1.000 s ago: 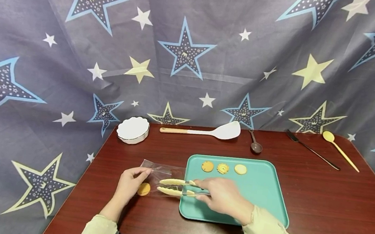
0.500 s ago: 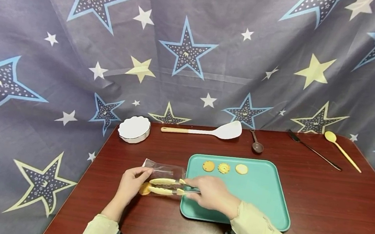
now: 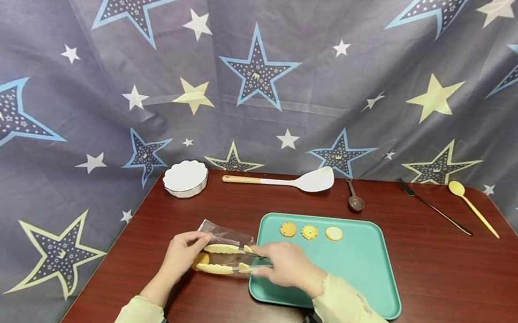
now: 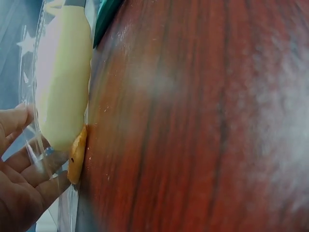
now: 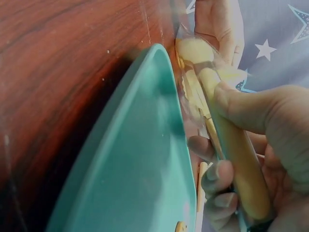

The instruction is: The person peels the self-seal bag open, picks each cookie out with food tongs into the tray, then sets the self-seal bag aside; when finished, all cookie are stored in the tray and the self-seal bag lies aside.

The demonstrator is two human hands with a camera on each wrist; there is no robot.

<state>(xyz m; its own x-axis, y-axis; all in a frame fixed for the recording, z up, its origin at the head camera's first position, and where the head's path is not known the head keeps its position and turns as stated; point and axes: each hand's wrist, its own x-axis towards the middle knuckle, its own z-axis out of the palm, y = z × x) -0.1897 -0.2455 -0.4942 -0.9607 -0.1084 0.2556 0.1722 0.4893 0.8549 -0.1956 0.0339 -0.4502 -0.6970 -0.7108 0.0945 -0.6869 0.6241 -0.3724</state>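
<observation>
My left hand [image 3: 180, 253] pinches the edge of a clear plastic bag [image 3: 223, 232] to the left of the tray. Inside the bag, close to the left fingers, is a round golden cookie [image 4: 77, 157]. A pair of tongs [image 3: 219, 269] with cream-yellow tips reaches into the bag from the right, its spread tips on either side of the cookie. My right hand [image 3: 292, 265] grips the tongs over the left side of the tray, the thumb along one arm [image 5: 236, 159] of the tongs. Whether the tips touch the cookie, I cannot tell.
On the teal tray [image 3: 352, 270] lie several cookies in a row, among them a flower-shaped cookie [image 3: 309, 232]. Behind stand or lie a white fluted dish [image 3: 186, 179], a white spatula [image 3: 315, 180], a measuring spoon [image 3: 356, 202], a dark long-handled utensil [image 3: 437, 209] and a yellow spoon [image 3: 456, 189].
My right hand has moved left, pushing the tongs deeper into the bag. The tips have come up to the cookie and spread apart around it. My left hand has stayed nearly still.
</observation>
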